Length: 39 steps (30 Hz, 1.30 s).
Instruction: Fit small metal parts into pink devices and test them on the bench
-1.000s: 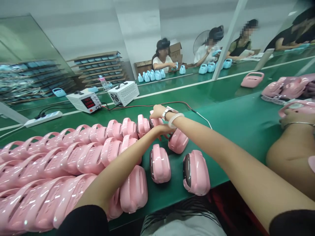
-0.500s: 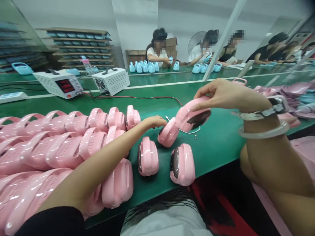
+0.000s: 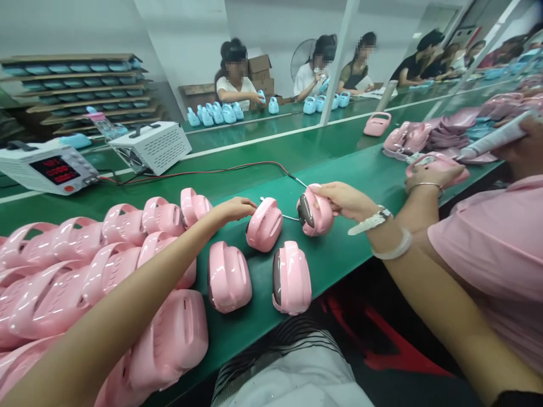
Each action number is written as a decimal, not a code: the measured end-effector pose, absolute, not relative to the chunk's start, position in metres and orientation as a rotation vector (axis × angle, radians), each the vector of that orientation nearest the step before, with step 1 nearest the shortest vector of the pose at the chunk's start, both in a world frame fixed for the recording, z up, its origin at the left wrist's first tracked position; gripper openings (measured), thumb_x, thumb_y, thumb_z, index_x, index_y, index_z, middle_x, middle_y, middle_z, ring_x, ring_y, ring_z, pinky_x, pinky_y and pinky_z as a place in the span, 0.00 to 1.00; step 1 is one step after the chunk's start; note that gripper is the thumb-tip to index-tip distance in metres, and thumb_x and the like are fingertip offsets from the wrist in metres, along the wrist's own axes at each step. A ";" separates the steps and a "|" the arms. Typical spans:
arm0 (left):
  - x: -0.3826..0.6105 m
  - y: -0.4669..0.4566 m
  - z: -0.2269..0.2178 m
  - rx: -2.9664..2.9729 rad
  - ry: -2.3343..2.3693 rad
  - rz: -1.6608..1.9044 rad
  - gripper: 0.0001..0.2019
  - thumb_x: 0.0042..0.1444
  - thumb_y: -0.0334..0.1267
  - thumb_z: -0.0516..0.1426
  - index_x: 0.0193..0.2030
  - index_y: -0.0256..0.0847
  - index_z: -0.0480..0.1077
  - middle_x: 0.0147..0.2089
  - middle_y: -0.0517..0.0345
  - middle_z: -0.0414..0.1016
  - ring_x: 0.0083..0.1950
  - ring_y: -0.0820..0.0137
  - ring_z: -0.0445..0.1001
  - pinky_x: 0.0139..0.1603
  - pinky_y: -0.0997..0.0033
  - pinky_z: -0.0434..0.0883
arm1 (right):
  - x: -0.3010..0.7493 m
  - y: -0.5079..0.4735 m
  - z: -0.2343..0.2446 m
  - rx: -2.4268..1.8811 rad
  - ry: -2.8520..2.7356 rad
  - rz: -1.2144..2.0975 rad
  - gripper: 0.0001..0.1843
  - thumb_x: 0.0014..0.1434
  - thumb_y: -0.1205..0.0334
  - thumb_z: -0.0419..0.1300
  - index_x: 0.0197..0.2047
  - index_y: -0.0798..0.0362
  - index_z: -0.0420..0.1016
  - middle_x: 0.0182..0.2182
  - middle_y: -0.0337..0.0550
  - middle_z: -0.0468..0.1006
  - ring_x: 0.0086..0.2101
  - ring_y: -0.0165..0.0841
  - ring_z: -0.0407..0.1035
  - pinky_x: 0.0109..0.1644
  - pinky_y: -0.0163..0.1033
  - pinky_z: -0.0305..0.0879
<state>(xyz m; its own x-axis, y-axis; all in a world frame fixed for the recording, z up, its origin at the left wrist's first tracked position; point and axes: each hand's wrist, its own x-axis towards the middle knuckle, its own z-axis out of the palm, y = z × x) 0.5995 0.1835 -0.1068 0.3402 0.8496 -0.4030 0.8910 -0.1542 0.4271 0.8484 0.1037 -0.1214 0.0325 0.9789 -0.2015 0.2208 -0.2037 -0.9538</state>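
My right hand (image 3: pixel 345 200) grips a pink handled plastic device (image 3: pixel 321 215) with a dark glossy front panel, at or just above the green bench. My left hand (image 3: pixel 237 209) reaches across, its fingers closed against the upper left side of a second pink device (image 3: pixel 266 226), which tilts a little. Part of those fingers is hidden behind it. Nearer to me stand two more such devices, one on the left (image 3: pixel 231 277) and one on the right (image 3: pixel 292 277). A thin white cable (image 3: pixel 291 217) runs between the two devices at my hands.
Rows of pink devices (image 3: pixel 123 271) fill the left side. Two white power units, one with a red display (image 3: pixel 57 171) and one with a fan grille (image 3: pixel 153 147), stand behind, with a red-black wire (image 3: pixel 220 168). A co-worker's hand (image 3: pixel 436 175) holds a pink part at right. More people sit opposite.
My right hand has lowered its device towards the bench and turned it so the dark panel faces left. My left hand stays at its device. The view has swung right, showing the neighbouring co-worker.
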 end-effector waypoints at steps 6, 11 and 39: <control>0.598 0.188 -0.107 2.022 1.497 -0.030 0.21 0.40 0.46 0.55 0.43 0.46 0.74 0.45 0.56 0.77 0.44 0.60 0.74 0.35 0.72 0.71 | 0.819 0.119 -0.134 -1.222 -0.916 1.538 0.23 0.67 0.59 0.45 0.22 0.57 0.65 0.11 0.32 0.60 0.11 0.20 0.41 0.14 0.27 0.49; 0.597 0.186 -0.105 2.044 1.515 -0.005 0.20 0.39 0.46 0.55 0.41 0.45 0.74 0.43 0.56 0.77 0.43 0.60 0.74 0.34 0.72 0.71 | 0.816 0.119 -0.133 -1.379 -1.140 1.404 0.21 0.65 0.58 0.49 0.21 0.57 0.64 0.11 0.37 0.66 0.12 0.25 0.59 0.18 0.31 0.62; 0.603 0.193 -0.083 2.181 1.390 0.030 0.29 0.40 0.56 0.56 0.46 0.39 0.71 0.39 0.54 0.77 0.43 0.59 0.73 0.39 0.68 0.69 | 0.854 0.103 -0.209 -1.668 -1.049 0.914 0.03 0.46 0.66 0.64 0.25 0.54 0.74 0.24 0.41 0.75 0.27 0.31 0.69 0.28 0.33 0.62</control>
<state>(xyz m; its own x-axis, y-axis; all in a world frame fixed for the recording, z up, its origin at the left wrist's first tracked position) 0.6029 0.1925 -0.0826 0.4653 0.8446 -0.2651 0.8324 -0.3155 0.4557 0.8539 0.1026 -0.2093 0.3577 0.9276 -0.1076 0.2334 -0.2004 -0.9515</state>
